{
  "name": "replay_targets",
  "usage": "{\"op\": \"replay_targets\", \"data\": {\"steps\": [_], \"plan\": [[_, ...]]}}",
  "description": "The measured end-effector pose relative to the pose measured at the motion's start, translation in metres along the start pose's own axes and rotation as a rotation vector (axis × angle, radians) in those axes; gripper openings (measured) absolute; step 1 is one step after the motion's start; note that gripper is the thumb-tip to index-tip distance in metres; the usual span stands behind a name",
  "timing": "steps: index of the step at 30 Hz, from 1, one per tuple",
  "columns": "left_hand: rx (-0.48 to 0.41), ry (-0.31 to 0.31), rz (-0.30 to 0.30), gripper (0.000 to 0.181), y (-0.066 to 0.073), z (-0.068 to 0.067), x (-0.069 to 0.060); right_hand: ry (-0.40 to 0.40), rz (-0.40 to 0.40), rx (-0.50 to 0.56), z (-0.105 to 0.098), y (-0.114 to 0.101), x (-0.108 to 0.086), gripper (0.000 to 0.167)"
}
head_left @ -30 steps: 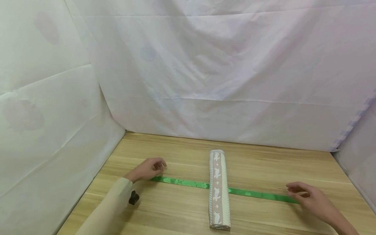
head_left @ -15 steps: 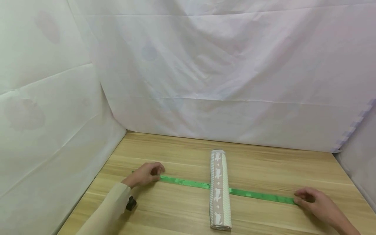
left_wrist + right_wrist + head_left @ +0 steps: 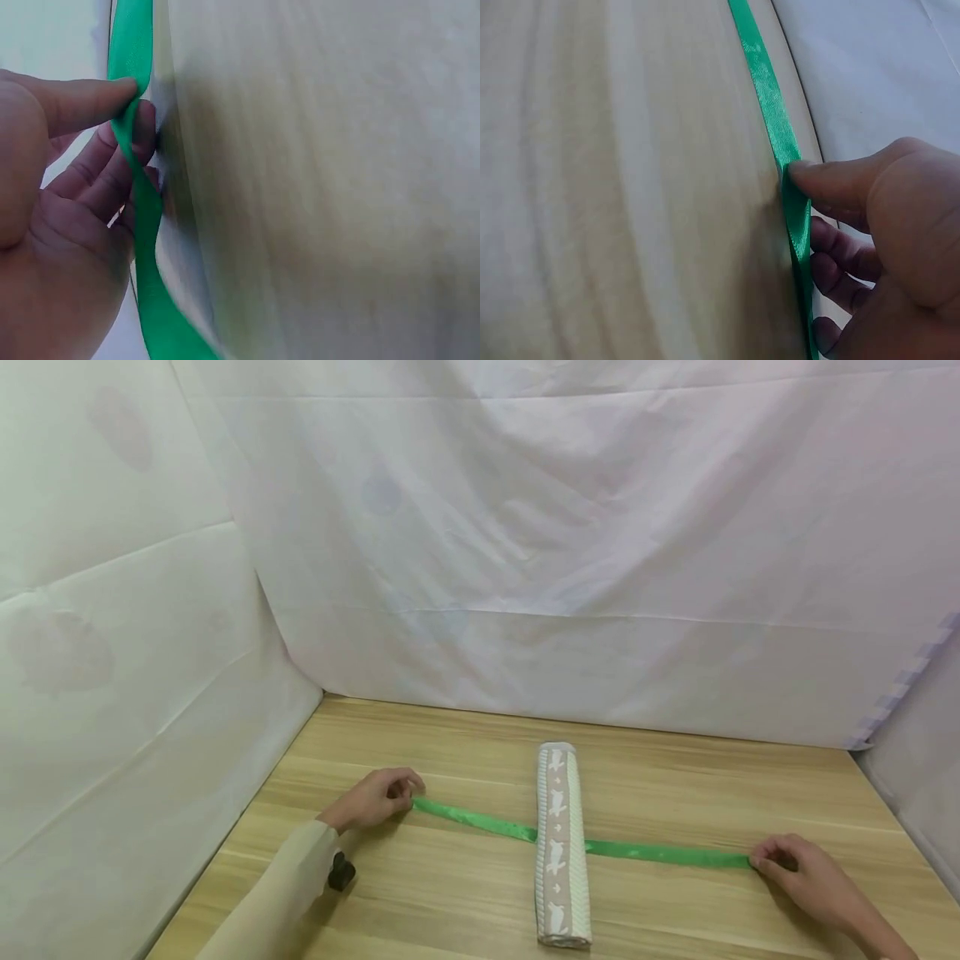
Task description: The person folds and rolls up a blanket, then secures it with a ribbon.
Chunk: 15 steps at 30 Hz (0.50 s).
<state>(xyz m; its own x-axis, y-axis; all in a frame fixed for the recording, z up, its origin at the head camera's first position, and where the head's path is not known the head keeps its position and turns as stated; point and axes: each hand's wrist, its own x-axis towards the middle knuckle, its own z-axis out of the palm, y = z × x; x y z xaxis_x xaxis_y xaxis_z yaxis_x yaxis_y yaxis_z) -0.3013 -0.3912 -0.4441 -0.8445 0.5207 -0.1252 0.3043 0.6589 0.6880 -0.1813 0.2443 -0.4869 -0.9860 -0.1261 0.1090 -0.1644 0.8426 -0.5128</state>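
- Your left hand (image 3: 378,799) pinches the long, glossy green fabric ribbon (image 3: 480,820) between thumb and fingers; the left wrist view shows a length running on past the pinch, beside your palm.
- Your right hand (image 3: 802,872) pinches the same ribbon on the other side, thumb pressed on it, and here too some runs on past your fingers; neither end can be made out.
- Between your hands, well apart from both, lies the cylindrical roll of white-and-taupe patterned textured cloth (image 3: 557,847), across the ribbon, which passes beneath it.
- Just beside your left forearm, nearer you than your left hand, sits a small black object (image 3: 341,871), too unclear to name.
- The step in hand looks like taking up the ribbon on both sides of the roll; nothing is wrapped over the top yet.
- Your next move probably calls for firm pinches and an even raising of both sides, then drawing your hands inward towards the roll. Pull evenly: a harder tug from one hand could slide the ribbon or turn the roll.
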Motion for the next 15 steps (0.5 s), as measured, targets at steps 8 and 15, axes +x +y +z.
{"op": "replay_targets", "data": {"steps": [8,15], "plan": [[-0.005,-0.013,-0.009,0.027,-0.003,-0.003,0.009,-0.096,0.086,-0.019,-0.006,-0.005,0.014,0.006],[-0.041,-0.014,-0.056,0.028,-0.003,-0.004,0.01,-0.084,0.084,-0.013,-0.006,-0.005,0.02,0.006]]}}
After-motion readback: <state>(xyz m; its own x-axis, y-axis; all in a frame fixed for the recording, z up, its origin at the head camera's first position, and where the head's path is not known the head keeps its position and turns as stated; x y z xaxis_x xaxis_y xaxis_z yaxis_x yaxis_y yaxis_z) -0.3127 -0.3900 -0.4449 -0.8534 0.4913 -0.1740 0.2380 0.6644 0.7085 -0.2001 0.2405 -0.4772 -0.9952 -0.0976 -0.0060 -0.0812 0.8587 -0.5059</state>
